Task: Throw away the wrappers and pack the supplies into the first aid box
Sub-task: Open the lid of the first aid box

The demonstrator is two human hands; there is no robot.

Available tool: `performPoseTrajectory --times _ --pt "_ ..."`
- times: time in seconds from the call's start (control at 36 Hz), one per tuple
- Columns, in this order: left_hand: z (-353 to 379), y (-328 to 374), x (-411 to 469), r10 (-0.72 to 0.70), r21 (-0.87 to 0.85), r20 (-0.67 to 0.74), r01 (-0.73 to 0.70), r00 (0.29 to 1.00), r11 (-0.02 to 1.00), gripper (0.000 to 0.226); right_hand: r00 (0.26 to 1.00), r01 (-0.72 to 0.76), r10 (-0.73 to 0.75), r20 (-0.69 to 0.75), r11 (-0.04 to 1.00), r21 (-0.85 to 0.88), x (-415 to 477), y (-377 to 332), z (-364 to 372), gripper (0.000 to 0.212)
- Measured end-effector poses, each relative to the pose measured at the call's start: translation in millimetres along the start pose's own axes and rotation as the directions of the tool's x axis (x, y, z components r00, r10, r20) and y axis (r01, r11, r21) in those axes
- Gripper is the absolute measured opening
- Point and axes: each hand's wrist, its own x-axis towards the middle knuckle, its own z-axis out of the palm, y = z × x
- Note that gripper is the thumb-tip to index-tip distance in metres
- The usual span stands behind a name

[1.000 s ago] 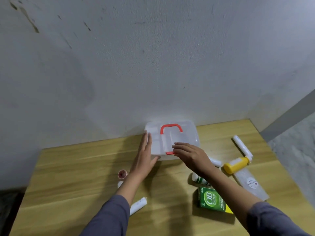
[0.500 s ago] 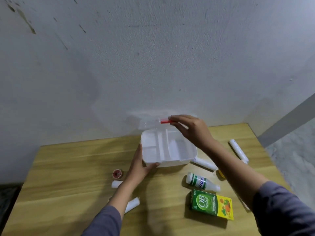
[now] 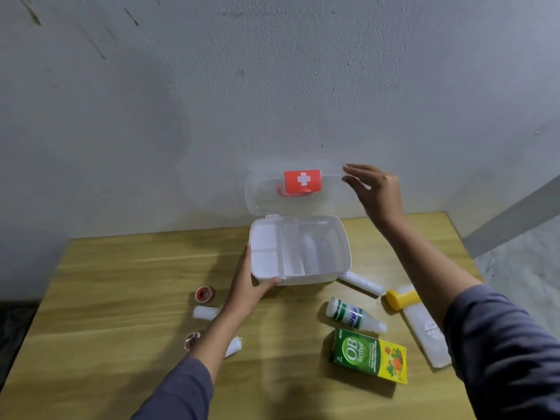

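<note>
The translucent white first aid box stands near the table's far edge. Its lid is swung up against the wall, showing a red latch with a white cross. Dividers split the inside, and a white roll lies in the right section. My left hand grips the box's front left corner. My right hand holds the lid's upper right corner between fingertips and thumb. Supplies lie around the box: a green and yellow OB herbal carton, a white and green bottle, a yellow bottle, a white roll and a flat clear packet.
To the left of my left arm lie a small red tape roll, a white gauze roll, a crinkled clear wrapper and another white roll. The wooden table butts against a grey wall. Floor shows past its right edge.
My right hand has swung the lid from flat on the box to fully upright. The left hand has stayed on the box's left front corner. The view has shifted closer.
</note>
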Motion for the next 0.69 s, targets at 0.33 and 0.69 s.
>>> performPoseTrajectory --times 0.33,0.69 --pt "-4.5 -7.8 -18.2 -0.004 -0.055 0.034 0.006 0.999 0.998 0.093 0.987 -0.152 0.16 -0.033 0.974 0.169 1.7 2.7 7.8 0.022" --pt "2.2 -8.9 -22.1 -0.039 -0.004 0.059 0.039 0.998 0.999 0.109 0.927 -0.372 0.371 0.056 0.889 0.267 -19.4 -6.7 17.0 0.04"
